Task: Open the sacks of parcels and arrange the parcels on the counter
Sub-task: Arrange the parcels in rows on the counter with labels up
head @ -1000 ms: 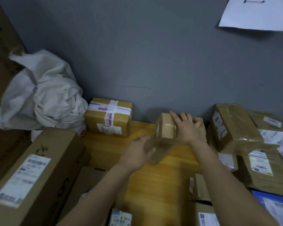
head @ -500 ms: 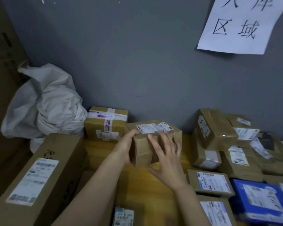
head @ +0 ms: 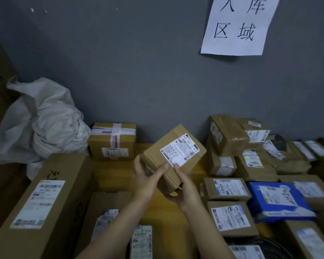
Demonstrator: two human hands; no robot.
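A brown cardboard parcel with a white shipping label is held tilted above the wooden counter, label facing me. My left hand grips its left lower edge, thumb on the top face. My right hand holds it from below at the near corner, thumb on the label's edge. A crumpled white sack lies at the back left against the wall.
A taped brown box stands at the back by the sack. A long carton lies at the left. Several labelled parcels and a blue one crowd the right side. A paper sign hangs on the grey wall.
The parcel stood on the counter half a second ago; both hands have lifted it and tilted its label towards me. The view has tipped up a little.
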